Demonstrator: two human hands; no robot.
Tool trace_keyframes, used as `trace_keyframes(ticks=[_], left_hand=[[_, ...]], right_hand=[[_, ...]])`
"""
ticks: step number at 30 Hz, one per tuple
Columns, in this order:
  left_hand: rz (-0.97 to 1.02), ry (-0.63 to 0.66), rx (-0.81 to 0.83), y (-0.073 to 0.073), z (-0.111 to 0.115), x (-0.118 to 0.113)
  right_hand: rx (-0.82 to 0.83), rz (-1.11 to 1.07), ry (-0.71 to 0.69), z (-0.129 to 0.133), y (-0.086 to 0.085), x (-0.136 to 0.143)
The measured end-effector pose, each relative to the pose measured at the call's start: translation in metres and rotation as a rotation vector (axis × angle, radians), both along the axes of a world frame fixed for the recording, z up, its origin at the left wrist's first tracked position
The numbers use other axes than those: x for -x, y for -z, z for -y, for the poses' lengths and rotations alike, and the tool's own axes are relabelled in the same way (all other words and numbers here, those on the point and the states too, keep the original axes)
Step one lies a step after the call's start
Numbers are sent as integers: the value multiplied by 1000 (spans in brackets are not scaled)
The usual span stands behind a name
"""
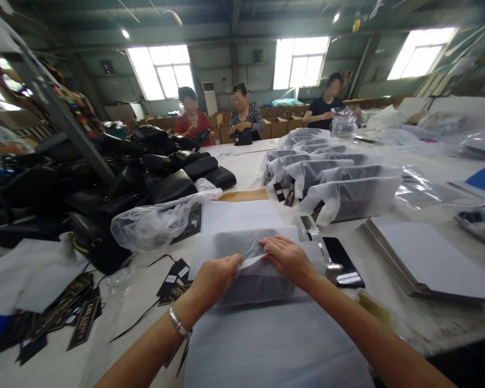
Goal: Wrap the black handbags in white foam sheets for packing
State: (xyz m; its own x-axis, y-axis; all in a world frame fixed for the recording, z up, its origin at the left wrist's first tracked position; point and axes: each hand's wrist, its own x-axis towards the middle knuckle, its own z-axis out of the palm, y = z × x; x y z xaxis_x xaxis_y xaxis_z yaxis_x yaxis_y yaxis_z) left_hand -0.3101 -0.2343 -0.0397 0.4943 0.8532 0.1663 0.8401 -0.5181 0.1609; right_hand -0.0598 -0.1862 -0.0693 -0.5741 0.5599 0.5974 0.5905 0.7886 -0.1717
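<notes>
A dark bag (258, 288) lies in front of me, showing dimly through the thin white wrapping paper (275, 345) around it. My left hand (222, 272) pinches a folded edge of this paper at the bag's middle. On the same fold, a little to the right, my right hand (285, 256) has its fingers closed over the paper and resting on the bag. More white sheets (242, 215) lie under and beyond the bag. Right of the hands are a tape dispenser (315, 237) and a black phone (343, 264).
Black bags (173, 188) are heaped at the left, with hang tags (83, 323) nearer me. Paper-wrapped bags (347, 188) stand in rows at the back right. A stack of grey-white boards (432, 258) lies at the right. Across the table, three people (246, 116) handle items.
</notes>
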Motion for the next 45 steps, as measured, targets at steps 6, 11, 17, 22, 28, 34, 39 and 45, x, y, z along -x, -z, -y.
trace_keyframes(ticks=[6,11,17,22,28,34,39,45], left_hand=[[104,-147,63,-7,-6,-1],[159,-259,77,-8,-12,-5],[174,-302,-8,3,-14,-6],[155,-300,-121,9,-23,1],[130,-158,-466,1,-4,-14],[38,-3,-327,32,18,-45],[-59,-131,-182,36,15,-50],[-129,-184,-41,23,14,-50]], right_hand=[[36,14,53,-1,-8,2],[106,25,119,-4,-10,8],[180,-14,176,-7,-9,10],[220,-20,191,-10,-10,9],[258,-32,191,-12,-10,10],[248,-50,184,-14,-8,9],[158,-21,236,-29,-5,8],[70,-76,378,-29,-10,-26]])
